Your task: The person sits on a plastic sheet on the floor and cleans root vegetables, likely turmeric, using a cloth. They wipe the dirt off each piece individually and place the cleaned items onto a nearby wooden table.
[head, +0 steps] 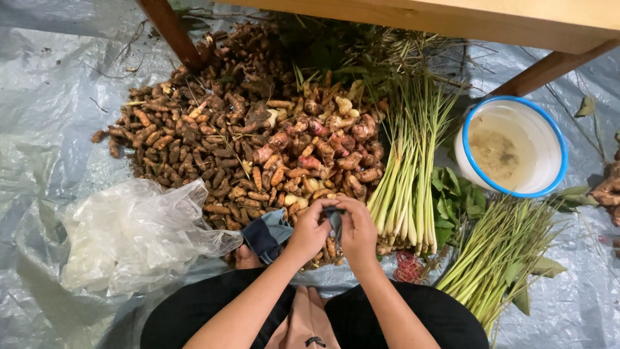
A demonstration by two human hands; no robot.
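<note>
A dark blue-grey cloth (268,234) is pinched between both hands, low over the near edge of the root heap. The left hand (311,227) has its fingers curled shut on the cloth's upper edge, and most of the fabric hangs away to the left of those fingers. The right hand (357,226) meets it, fingertips closed on the same edge, thumb tucked in; the two hands touch. Just beyond the fingers lies the pile of turmeric and galangal rhizomes (245,139), brown on the left, pinkish nearer the middle. To the right of the right fingers stands a bundle of lemongrass stalks (410,187), then green leaves (455,200) and a second bundle of green stems (500,255). Farther right sits a white bucket with a blue rim (513,147). Left of the left fingers lies a crumpled clear plastic bag (129,236) on the grey tarpaulin (45,129).
</note>
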